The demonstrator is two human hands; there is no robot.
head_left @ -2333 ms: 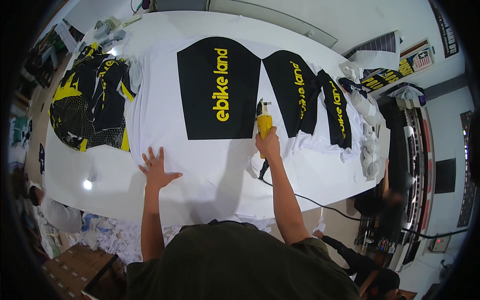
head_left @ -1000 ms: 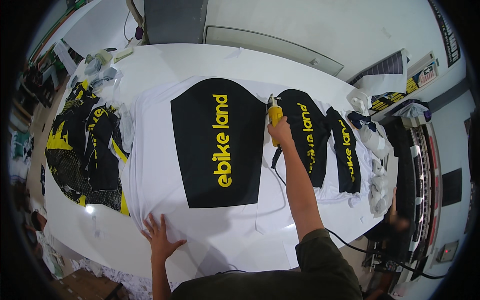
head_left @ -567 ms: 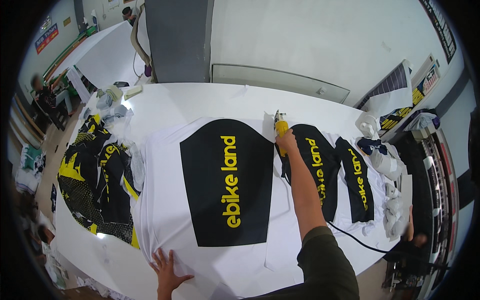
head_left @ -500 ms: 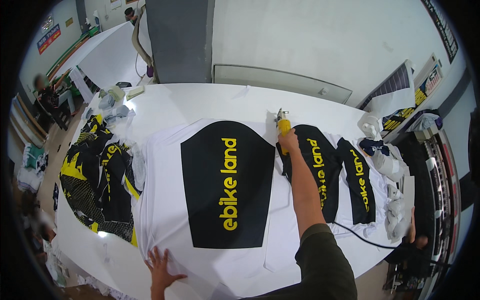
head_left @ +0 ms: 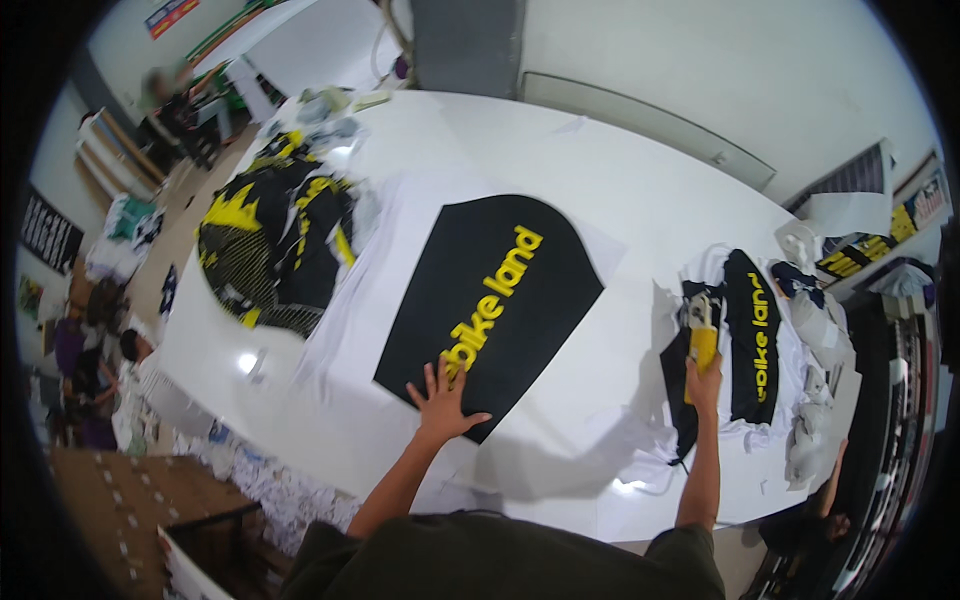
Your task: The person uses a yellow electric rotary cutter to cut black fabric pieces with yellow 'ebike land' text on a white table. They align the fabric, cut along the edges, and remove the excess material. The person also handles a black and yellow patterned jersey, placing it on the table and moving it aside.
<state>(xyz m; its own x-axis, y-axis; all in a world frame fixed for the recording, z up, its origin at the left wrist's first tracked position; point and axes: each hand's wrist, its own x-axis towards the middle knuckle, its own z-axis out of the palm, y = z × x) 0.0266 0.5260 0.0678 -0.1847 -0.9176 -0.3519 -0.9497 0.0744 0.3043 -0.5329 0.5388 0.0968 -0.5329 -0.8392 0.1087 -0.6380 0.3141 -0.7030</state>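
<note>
My left hand (head_left: 445,405) lies with fingers spread on the lower part of a large black fabric panel (head_left: 530,330) with yellow lettering, on white cloth. My right hand (head_left: 703,380) grips a yellow electric cutter (head_left: 703,340) to the right, over crumpled black and white fabric (head_left: 672,390). A narrow black panel with yellow lettering (head_left: 748,300) lies just right of the cutter on white cloth.
White table (head_left: 530,140); black-and-yellow fabric pile (head_left: 260,220) at its left; pale cloth bundles (head_left: 810,440) at its right edge; paper scraps (head_left: 250,460) below it. A seated person (head_left: 180,110) at upper left, another person (head_left: 135,350) at left, an arm (head_left: 832,470) at lower right.
My left hand has moved from white cloth onto the large black panel, which is now tilted. The cutter has moved right and nearer me, with the middle panel now bunched beneath it. The view has turned.
</note>
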